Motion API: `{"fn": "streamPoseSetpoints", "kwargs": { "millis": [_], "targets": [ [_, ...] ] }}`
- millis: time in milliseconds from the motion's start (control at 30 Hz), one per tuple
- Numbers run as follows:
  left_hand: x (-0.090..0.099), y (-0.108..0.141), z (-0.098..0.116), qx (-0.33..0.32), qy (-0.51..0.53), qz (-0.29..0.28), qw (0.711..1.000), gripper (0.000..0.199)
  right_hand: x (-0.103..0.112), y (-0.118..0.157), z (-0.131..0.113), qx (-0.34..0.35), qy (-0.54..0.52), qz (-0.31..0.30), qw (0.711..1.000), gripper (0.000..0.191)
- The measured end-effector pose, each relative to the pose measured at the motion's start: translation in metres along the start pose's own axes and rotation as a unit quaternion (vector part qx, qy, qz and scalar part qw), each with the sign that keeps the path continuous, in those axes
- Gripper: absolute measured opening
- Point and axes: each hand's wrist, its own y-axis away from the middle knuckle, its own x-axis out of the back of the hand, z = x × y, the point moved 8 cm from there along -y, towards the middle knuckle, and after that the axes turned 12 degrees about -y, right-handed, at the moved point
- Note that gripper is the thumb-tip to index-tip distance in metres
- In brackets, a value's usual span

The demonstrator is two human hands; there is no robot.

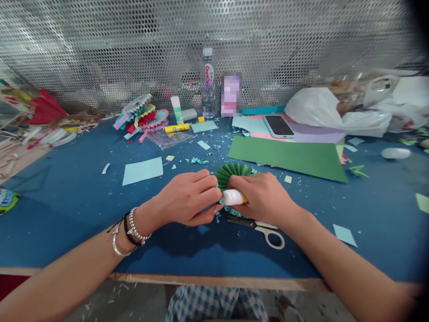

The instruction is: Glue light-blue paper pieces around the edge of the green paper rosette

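Between my hands a dark green pleated paper fan (234, 173) spreads out, partly covered by my fingers. My left hand (196, 199) is closed, fingertips pinched at the fan's left edge; the exact grip is hidden. In my closed right hand (263, 197) is a white glue stick (233, 197) with some yellow at its right end, pointing left at the left fingertips. Under the hands, light blue pleated paper (234, 212) partly shows. Scissors (268, 232) with white handles lie just below the right hand.
Green paper (288, 156) lies behind, with a phone (279, 126) beyond. A light blue sheet (143, 171), a yellow glue stick (177, 128), a standing glue stick (176, 110), a water bottle (208, 85) and pleated colored papers (142, 117) are around. Scraps litter the blue table (83, 214).
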Motion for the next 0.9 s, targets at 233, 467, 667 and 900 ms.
{"fn": "streamPoseSetpoints", "kwargs": {
  "millis": [233,467,667,900],
  "targets": [
    [-0.0017,-0.0012,0.0033,-0.016,-0.004,0.001,1.0,0.014,-0.0026,-0.0004,-0.0015,0.004,-0.002,-0.011,1.0,0.009],
    [-0.0016,-0.002,0.0042,-0.007,-0.014,-0.003,1.0,0.015,-0.0048,-0.0006,-0.0015,0.004,0.004,-0.015,1.0,0.006],
    [-0.0028,-0.0015,0.0009,0.028,0.0,-0.009,1.0,0.014,-0.0036,-0.0002,0.0016,-0.008,0.021,-0.006,1.0,0.012],
    [-0.0038,0.0014,-0.0052,0.096,0.083,0.003,0.992,0.011,-0.0007,0.0,0.0046,-0.021,0.016,0.014,1.0,0.014]
  ]
}}
